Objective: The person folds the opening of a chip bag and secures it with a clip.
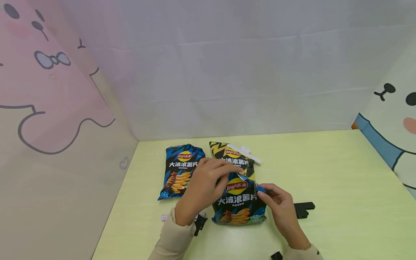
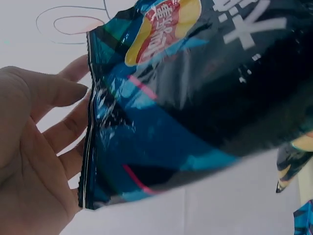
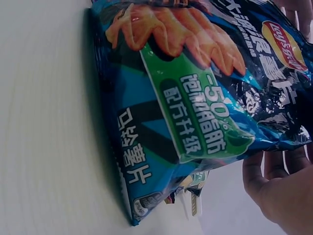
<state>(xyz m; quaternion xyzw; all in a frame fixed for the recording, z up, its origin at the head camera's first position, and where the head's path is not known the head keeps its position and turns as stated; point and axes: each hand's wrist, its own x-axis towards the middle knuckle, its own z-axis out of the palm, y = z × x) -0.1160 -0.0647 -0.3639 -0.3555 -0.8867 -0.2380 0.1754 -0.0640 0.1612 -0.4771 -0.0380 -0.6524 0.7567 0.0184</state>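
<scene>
A blue-black bag of potato chips (image 1: 238, 200) stands tilted in front of me, its lower edge on the table. My left hand (image 1: 206, 184) holds the bag's top edge. In the left wrist view, the thumb (image 2: 73, 93) lies at the crimped seal, with the other fingers partly hidden behind it. My right hand (image 1: 281, 206) pinches the bag's upper right corner, thumb in front. The right wrist view shows the right fingers (image 3: 274, 169) at the bag's side, their tips hidden. I cannot tell whether the seal is torn.
Another blue chip bag (image 1: 180, 171) lies at the left. Behind the held bag lies a yellow-black chip bag (image 1: 224, 150), with a white strip-like piece (image 1: 245, 154) across its top. Black pieces (image 1: 303, 209) lie right of my right hand; another black piece (image 1: 199, 224) is beside my left wrist.
</scene>
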